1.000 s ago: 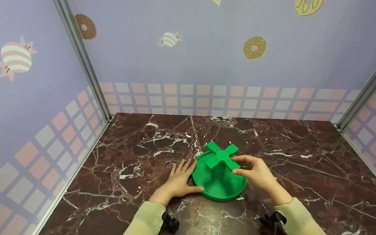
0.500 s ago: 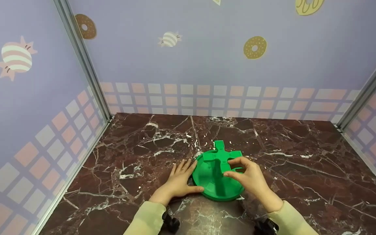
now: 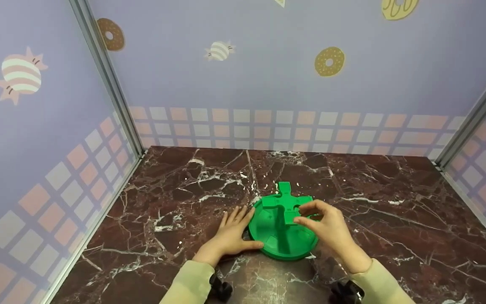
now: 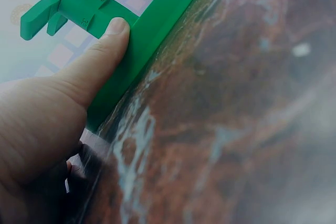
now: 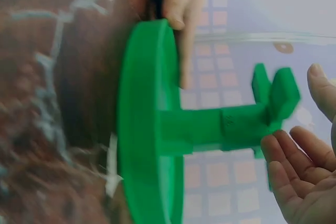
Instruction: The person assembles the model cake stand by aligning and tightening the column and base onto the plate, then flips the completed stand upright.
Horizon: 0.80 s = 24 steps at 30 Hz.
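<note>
A green round dish [image 3: 284, 255] with a low rim sits on the table. From its middle rises a green post [image 5: 207, 129], topped by a four-armed green cross handle [image 3: 286, 202]. My left hand [image 3: 228, 234] lies at the dish's left side, fingers spread, its thumb [image 4: 105, 51] on the rim. My right hand [image 3: 329, 223] is at the handle's right, thumb and fingers either side of the near arm. In the right wrist view a gap shows between that thumb [image 5: 321, 85] and the handle. Small raised numbers mark the post in the left wrist view.
The table top [image 3: 175, 181] is dark red marble with white veins. Small white crumbs are scattered behind the dish. Printed lilac walls [image 3: 268, 76] stand at the back and both sides. A black wrist strap [image 3: 221, 289] sits on the left sleeve.
The cross handle has turned clockwise as seen from above, with my right hand on it. Since then my right hand has shifted slightly right. My left hand has stayed put.
</note>
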Available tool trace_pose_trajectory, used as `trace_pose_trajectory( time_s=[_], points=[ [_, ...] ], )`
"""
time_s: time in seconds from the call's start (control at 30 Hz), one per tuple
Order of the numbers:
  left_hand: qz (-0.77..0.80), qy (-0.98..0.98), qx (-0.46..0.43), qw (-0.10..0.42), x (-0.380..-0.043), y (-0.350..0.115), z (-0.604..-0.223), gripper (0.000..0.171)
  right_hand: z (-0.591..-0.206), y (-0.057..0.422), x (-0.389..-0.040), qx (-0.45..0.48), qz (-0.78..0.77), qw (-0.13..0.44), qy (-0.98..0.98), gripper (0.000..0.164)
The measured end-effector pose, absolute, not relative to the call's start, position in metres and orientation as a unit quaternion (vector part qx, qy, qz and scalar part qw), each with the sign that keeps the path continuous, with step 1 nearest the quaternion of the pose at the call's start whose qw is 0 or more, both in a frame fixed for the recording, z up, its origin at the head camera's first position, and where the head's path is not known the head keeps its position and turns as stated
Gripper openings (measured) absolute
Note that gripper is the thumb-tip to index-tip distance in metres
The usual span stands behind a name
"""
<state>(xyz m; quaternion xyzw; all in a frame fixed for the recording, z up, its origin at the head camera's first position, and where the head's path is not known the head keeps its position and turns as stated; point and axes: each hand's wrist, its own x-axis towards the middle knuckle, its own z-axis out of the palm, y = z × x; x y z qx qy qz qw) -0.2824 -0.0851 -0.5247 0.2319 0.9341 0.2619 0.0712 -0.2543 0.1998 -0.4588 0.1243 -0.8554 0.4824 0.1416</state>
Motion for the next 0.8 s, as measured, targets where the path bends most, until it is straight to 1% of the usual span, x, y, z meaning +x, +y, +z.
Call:
trace_pose_trajectory(
  time_s=[0.17, 0.23, 0.33, 0.57, 0.7, 0.8],
  points=[
    [0.261, 0.934, 0.232, 0.071, -0.282, -0.085, -0.525, 0.109, -0.446, 0.215, -0.263, 0.107, 0.493, 0.187, -0.843, 0.019],
    [0.261, 0.934, 0.231, 0.073, -0.283, -0.085, -0.525, 0.109, -0.444, 0.221, -0.268, 0.104, 0.501, 0.187, -0.839, 0.020],
    [0.262, 0.934, 0.231, 0.077, -0.283, -0.085, -0.525, 0.109, -0.445, 0.229, -0.277, 0.106, 0.510, 0.159, -0.839, 0.026],
    [0.262, 0.933, 0.231, 0.080, -0.282, -0.086, -0.525, 0.108, -0.457, 0.239, -0.293, 0.142, 0.535, 0.063, -0.830, 0.034],
    [0.261, 0.934, 0.232, 0.078, -0.282, -0.086, -0.524, 0.108, -0.463, 0.242, -0.298, 0.161, 0.554, 0.031, -0.816, 0.035],
    [0.260, 0.934, 0.232, 0.076, -0.282, -0.086, -0.524, 0.108, -0.466, 0.242, -0.299, 0.166, 0.554, 0.021, -0.815, 0.034]
  ],
)
